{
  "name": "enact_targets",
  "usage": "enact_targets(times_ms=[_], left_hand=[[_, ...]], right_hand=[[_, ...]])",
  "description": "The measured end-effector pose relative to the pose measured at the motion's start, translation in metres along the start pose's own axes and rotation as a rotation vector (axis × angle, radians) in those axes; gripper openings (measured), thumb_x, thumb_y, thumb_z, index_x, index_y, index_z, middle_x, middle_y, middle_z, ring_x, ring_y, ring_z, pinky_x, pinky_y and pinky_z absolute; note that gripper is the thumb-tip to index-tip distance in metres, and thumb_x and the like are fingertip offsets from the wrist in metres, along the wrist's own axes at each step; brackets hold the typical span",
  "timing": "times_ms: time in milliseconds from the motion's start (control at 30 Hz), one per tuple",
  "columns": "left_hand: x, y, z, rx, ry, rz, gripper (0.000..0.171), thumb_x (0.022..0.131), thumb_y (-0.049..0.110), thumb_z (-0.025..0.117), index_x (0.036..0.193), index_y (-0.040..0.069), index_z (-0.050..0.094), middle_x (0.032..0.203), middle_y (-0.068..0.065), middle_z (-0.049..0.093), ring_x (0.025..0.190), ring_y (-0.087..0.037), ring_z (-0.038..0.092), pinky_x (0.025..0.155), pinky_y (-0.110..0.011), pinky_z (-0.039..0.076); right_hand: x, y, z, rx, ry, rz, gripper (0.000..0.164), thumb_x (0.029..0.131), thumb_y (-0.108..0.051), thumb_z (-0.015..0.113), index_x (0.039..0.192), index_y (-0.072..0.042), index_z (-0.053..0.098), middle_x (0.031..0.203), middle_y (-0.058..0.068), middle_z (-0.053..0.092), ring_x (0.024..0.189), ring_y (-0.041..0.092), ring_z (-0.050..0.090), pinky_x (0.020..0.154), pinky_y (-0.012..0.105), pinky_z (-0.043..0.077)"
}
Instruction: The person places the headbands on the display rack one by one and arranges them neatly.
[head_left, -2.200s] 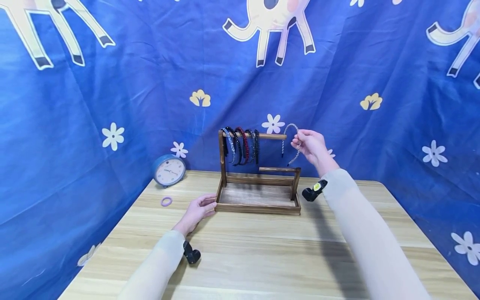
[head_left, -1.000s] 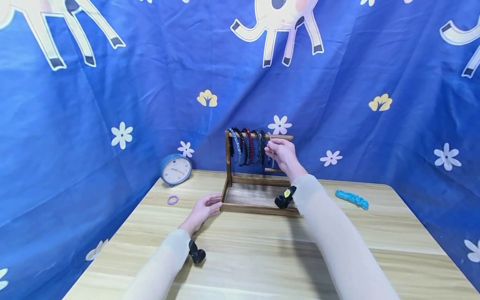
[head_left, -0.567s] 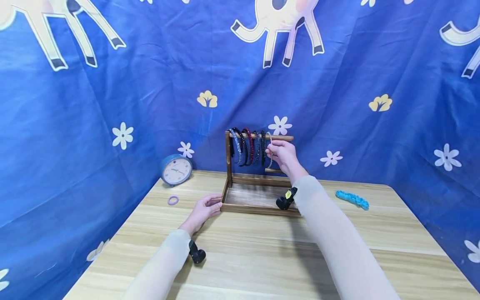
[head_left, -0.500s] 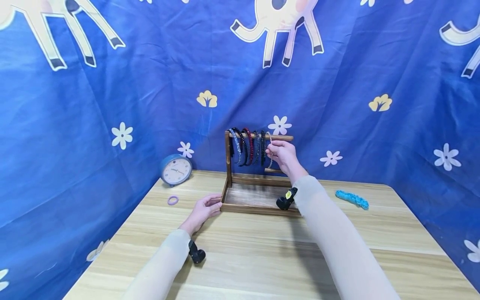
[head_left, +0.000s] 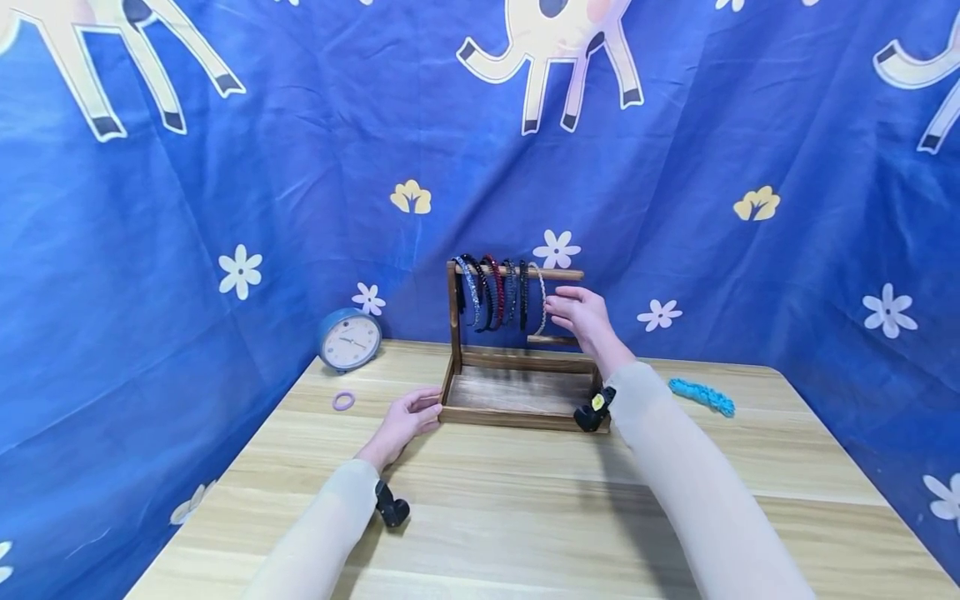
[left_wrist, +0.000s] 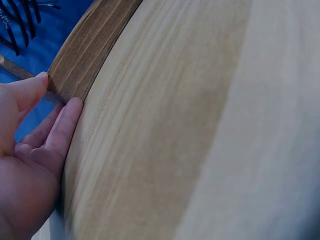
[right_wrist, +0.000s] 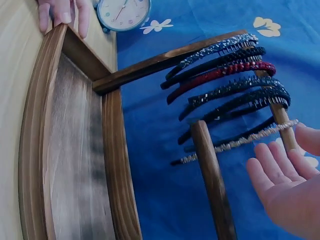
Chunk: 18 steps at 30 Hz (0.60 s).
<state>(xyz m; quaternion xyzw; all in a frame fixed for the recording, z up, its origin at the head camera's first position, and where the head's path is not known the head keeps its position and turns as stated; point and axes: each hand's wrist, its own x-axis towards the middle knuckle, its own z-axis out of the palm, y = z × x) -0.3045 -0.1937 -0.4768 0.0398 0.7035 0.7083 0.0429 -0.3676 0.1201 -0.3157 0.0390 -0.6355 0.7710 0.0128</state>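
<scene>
A thin pale braided headband (head_left: 541,300) hangs on the upper bar (right_wrist: 280,117) of a wooden rack, last in a row of dark, blue and red headbands (right_wrist: 225,75). My right hand (head_left: 585,317) is just to the right of it, fingers extended and holding nothing. In the right wrist view its fingertips lie close under the band, the thumb near the bar. My left hand (head_left: 401,423) touches the front left corner of the rack's base (head_left: 517,417) with fairly straight fingers and thumb. Part of the rack's right post is hidden behind my right wrist.
A blue round clock (head_left: 350,340) stands at the table's back left, with a purple ring (head_left: 343,401) in front of it. A fluffy turquoise band (head_left: 702,396) lies right of the rack. A shorter lower bar (right_wrist: 212,175) sits below the upper one. A blue curtain (head_left: 315,183) closes the back.
My right hand carried the pale headband leftward onto the upper bar, let it go and drew back slightly right. My left hand stays at the rack's corner.
</scene>
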Motion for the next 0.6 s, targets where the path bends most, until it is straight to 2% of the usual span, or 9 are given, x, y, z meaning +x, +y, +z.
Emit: enact_targets(times_ms=[200,333,467,600], left_hand=[[0.002,0.005,0.001,0.003,0.006,0.001,0.043,0.090,0.003,0.059,0.131,-0.003,0.047,0.129,-0.026,0.048,0.115,-0.034,0.050,0.088,-0.037,0.052],[0.000,0.009,-0.002,-0.025,0.020,-0.013,0.043,0.090,-0.001,0.056,0.131,-0.008,0.044,0.130,-0.029,0.046,0.114,-0.036,0.050,0.089,-0.039,0.052],[-0.004,0.015,-0.006,-0.034,0.034,0.002,0.044,0.091,-0.001,0.055,0.132,-0.010,0.041,0.131,-0.030,0.044,0.114,-0.040,0.049,0.090,-0.043,0.051],[-0.012,0.033,-0.006,0.090,0.059,0.055,0.044,0.092,0.007,0.057,0.131,-0.008,0.044,0.127,-0.030,0.048,0.112,-0.041,0.050,0.089,-0.047,0.050]], right_hand=[[-0.013,-0.003,-0.023,-0.008,-0.014,-0.022,0.040,0.092,-0.006,0.057,0.129,0.004,0.044,0.128,0.027,0.050,0.106,0.027,0.059,0.098,0.043,0.044],[-0.028,-0.001,-0.036,0.007,-0.032,-0.033,0.036,0.092,-0.008,0.057,0.125,0.002,0.045,0.129,0.029,0.048,0.098,0.023,0.063,0.096,0.043,0.046],[-0.045,0.004,-0.046,-0.038,-0.073,-0.099,0.033,0.092,-0.010,0.058,0.122,0.001,0.047,0.124,0.028,0.053,0.092,0.022,0.065,0.093,0.044,0.048],[-0.064,0.010,-0.052,-0.121,-0.121,-0.200,0.034,0.092,-0.009,0.059,0.121,0.005,0.048,0.116,0.029,0.057,0.090,0.025,0.066,0.087,0.046,0.051]])
